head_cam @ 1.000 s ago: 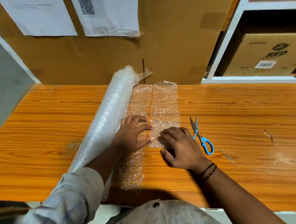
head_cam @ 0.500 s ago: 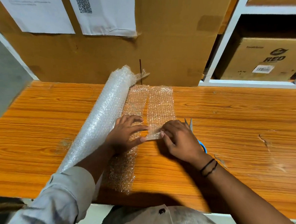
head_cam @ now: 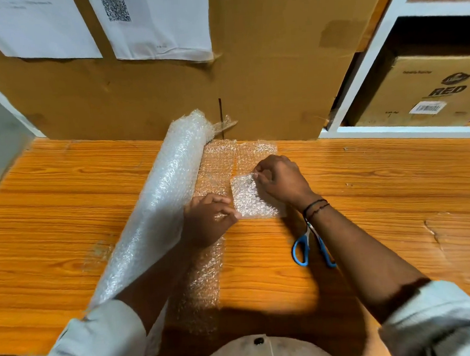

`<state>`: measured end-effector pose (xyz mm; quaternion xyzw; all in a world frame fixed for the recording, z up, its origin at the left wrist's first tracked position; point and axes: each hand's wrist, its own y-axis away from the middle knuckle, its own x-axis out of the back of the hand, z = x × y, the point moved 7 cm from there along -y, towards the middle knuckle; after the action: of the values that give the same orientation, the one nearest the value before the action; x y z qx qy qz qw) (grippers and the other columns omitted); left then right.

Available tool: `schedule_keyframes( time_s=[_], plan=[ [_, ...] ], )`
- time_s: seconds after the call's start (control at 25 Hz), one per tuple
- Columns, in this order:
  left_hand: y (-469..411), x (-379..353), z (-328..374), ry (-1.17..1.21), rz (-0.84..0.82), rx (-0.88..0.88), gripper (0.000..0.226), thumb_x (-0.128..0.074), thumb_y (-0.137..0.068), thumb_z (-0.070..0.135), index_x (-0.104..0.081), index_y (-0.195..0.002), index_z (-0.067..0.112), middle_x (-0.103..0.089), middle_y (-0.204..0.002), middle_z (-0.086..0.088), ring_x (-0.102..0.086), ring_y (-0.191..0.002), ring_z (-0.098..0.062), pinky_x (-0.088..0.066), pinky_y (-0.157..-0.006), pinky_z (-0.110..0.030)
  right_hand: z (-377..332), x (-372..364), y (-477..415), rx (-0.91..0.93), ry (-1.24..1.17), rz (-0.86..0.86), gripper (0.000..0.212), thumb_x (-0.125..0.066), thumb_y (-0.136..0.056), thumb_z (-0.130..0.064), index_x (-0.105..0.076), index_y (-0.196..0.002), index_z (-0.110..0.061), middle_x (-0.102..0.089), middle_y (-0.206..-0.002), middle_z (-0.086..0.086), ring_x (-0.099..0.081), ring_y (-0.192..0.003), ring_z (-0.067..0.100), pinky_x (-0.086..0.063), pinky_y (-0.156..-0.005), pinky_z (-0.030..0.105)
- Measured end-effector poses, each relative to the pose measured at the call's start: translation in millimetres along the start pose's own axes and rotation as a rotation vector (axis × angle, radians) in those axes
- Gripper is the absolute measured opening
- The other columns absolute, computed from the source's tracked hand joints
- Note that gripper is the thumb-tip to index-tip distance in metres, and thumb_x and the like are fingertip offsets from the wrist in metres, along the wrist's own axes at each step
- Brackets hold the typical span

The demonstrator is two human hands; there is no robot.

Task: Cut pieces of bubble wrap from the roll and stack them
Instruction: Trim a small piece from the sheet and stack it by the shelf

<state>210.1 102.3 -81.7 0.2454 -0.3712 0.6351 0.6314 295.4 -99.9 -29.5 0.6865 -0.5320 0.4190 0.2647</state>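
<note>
A bubble wrap roll (head_cam: 163, 202) lies slantwise on the wooden table (head_cam: 64, 217), its loose sheet (head_cam: 205, 280) unrolled flat to its right. A cut bubble wrap piece (head_cam: 250, 200) lies folded over, whiter than the flat strip (head_cam: 257, 151) behind it. My left hand (head_cam: 207, 221) pinches the piece's near left corner. My right hand (head_cam: 279, 179) pinches its far edge, fingers closed on it. Blue-handled scissors (head_cam: 312, 249) lie on the table under my right forearm, blades partly hidden.
A large cardboard box (head_cam: 249, 87) with taped paper sheets (head_cam: 156, 22) stands against the table's far edge. White shelving (head_cam: 365, 66) at the right holds another carton (head_cam: 428, 89). Bare wood stretches right of the scissors.
The right hand has carried the near end of the cut piece away from me and folded it over; the scissors' handles, hidden half a second ago, now show. The left hand stayed at the corner.
</note>
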Motion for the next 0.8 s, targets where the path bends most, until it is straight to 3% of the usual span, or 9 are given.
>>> schedule_keyframes(
  time_s=[0.12, 0.24, 0.36, 0.44, 0.52, 0.64, 0.8],
  plan=[
    [-6.0, -5.7, 1.8, 0.016, 0.052, 0.11, 0.03, -0.073, -0.076, 0.065, -0.076, -0.075, 0.035, -0.066, -0.107, 0.023, -0.054, -0.109, -0.011, -0.023, -0.098, -0.034, 2.6, -1.7, -0.3, -0.023, 0.016, 0.07, 0.024, -0.059, -0.097, -0.029, -0.072, -0.116, -0.022, -0.065, -0.123, 0.001, -0.053, -0.12, 0.028, -0.043, -0.1, 0.047],
    [-9.0, -5.9, 8.0, -0.036, 0.036, 0.193, 0.022, -0.08, -0.08, 0.05, -0.077, -0.077, 0.029, -0.066, -0.108, 0.019, -0.048, -0.112, -0.015, -0.023, -0.097, -0.034, -16.1, 6.6, 29.8, 0.109, 0.12, 0.252, 0.032, -0.057, -0.093, -0.024, -0.068, -0.122, -0.018, -0.062, -0.125, 0.003, -0.051, -0.119, 0.026, -0.042, -0.096, 0.044],
    [-12.1, -5.1, 5.9, -0.058, 0.018, 0.24, 0.023, -0.076, -0.083, 0.05, -0.074, -0.077, 0.027, -0.065, -0.106, 0.018, -0.05, -0.114, -0.02, -0.028, -0.102, -0.039, -31.6, -20.5, 73.6, 0.247, 0.179, 0.117, 0.037, -0.063, -0.088, -0.028, -0.066, -0.123, -0.017, -0.062, -0.129, 0.003, -0.052, -0.128, 0.027, -0.038, -0.102, 0.043],
    [-15.1, -3.9, 4.4, -0.047, 0.009, 0.269, 0.027, -0.073, -0.085, 0.054, -0.072, -0.077, 0.029, -0.066, -0.103, 0.017, -0.053, -0.113, -0.02, -0.027, -0.1, -0.04, -26.0, -37.0, 92.3, 0.244, 0.22, 0.022, 0.042, -0.063, -0.088, -0.034, -0.064, -0.126, -0.017, -0.061, -0.135, 0.004, -0.05, -0.133, 0.027, -0.036, -0.107, 0.044],
    [-17.3, -0.3, 8.0, 0.002, 0.05, 0.227, 0.027, -0.072, -0.086, 0.055, -0.067, -0.079, 0.03, -0.066, -0.098, 0.016, -0.057, -0.106, -0.02, -0.029, -0.094, -0.039, -18.8, -39.0, 100.1, 0.203, 0.217, 0.036, 0.044, -0.063, -0.089, -0.031, -0.063, -0.13, -0.017, -0.06, -0.137, 0.004, -0.048, -0.134, 0.026, -0.036, -0.109, 0.043],
    [-18.4, 4.3, 19.4, 0.063, 0.129, 0.027, 0.026, -0.076, -0.085, 0.041, -0.055, -0.089, 0.028, -0.058, -0.097, 0.013, -0.056, -0.095, -0.02, -0.045, -0.086, -0.041, -16.5, -35.7, 100.4, 0.176, 0.215, 0.097, 0.041, -0.064, -0.09, -0.026, -0.064, -0.13, -0.017, -0.063, -0.133, 0.002, -0.051, -0.13, 0.025, -0.035, -0.106, 0.039],
    [-27.7, -1.5, 33.9, -0.049, 0.061, -0.119, 0.03, -0.073, -0.087, 0.041, -0.054, -0.106, 0.028, -0.053, -0.112, 0.011, -0.049, -0.105, -0.02, -0.04, -0.088, -0.041, -14.0, -35.5, 99.2, 0.17, 0.293, 0.133, 0.022, -0.064, -0.095, -0.025, -0.069, -0.114, -0.017, -0.068, -0.12, 0.0, -0.06, -0.114, 0.028, -0.042, -0.093, 0.043]
  ],
)
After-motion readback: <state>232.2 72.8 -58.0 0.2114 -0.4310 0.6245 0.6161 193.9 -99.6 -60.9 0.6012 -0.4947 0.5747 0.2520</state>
